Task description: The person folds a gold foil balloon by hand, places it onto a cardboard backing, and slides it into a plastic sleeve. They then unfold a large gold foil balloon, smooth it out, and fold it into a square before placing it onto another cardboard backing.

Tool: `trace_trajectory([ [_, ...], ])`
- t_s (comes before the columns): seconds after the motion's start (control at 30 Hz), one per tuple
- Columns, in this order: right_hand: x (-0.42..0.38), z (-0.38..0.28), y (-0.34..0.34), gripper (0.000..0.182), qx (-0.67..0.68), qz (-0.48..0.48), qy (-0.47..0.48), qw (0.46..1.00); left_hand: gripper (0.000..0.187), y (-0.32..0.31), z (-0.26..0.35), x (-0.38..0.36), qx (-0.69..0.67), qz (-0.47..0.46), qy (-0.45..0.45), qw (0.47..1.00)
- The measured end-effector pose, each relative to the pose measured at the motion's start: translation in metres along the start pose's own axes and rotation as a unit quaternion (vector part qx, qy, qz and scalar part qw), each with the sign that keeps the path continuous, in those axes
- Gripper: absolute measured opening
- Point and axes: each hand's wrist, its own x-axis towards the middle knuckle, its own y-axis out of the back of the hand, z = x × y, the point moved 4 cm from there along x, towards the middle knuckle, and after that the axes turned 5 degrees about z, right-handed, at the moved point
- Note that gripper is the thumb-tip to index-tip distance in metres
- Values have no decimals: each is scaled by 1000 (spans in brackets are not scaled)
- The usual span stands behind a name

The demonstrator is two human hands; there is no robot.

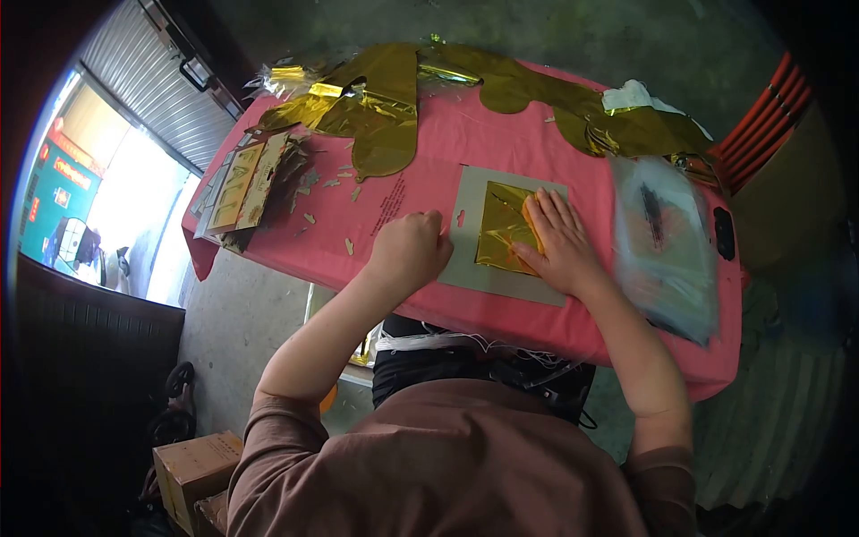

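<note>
A square of folded gold foil [508, 228] lies on a grey card [465, 206] with a small hanger-shaped cut-out, near the table's front edge. My right hand [562, 246] rests flat on the foil's right side, fingers stretched out. Left of the card, my left hand [407, 255] is closed with the knuckles up; what its fingers hold, if anything, is hidden. Just beyond it, red print [391, 201] shows on what looks like a clear plastic sheet on the pink cloth.
Large gold foil pieces [389, 134] lie along the table's far side. A stack of printed cards [242, 192] stands at the left, with small grey scraps [309, 217] beside it. Clear plastic bags [662, 242] and a black object [723, 234] lie at the right. Cardboard boxes [192, 470] sit on the floor.
</note>
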Motion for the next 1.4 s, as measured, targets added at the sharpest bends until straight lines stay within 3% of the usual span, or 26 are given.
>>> trace_trajectory([
  [0.3,0,0,-1,74,-3,3,-2,1000,21,-7,28,0,16,35,-32,999],
  [0.37,0,0,-1,75,-6,1,-2,1000,18,-9,36,-1,71,28,-58,995],
  [0.7,0,-1,0,77,3,-1,-3,1000,17,-22,55,3,38,42,-88,994],
  [0.87,1,-1,-1,77,1,-1,-4,1000,19,-23,55,6,44,-38,-69,996],
  [1.17,1,-2,1,78,9,-7,-10,1000,33,-20,57,26,58,-58,-58,995],
  [1.3,1,-2,2,77,17,-10,-17,1000,33,-31,49,50,79,-26,-36,996],
  [1.4,0,-1,0,77,14,1,-12,1000,30,-26,42,56,10,26,-27,999],
])
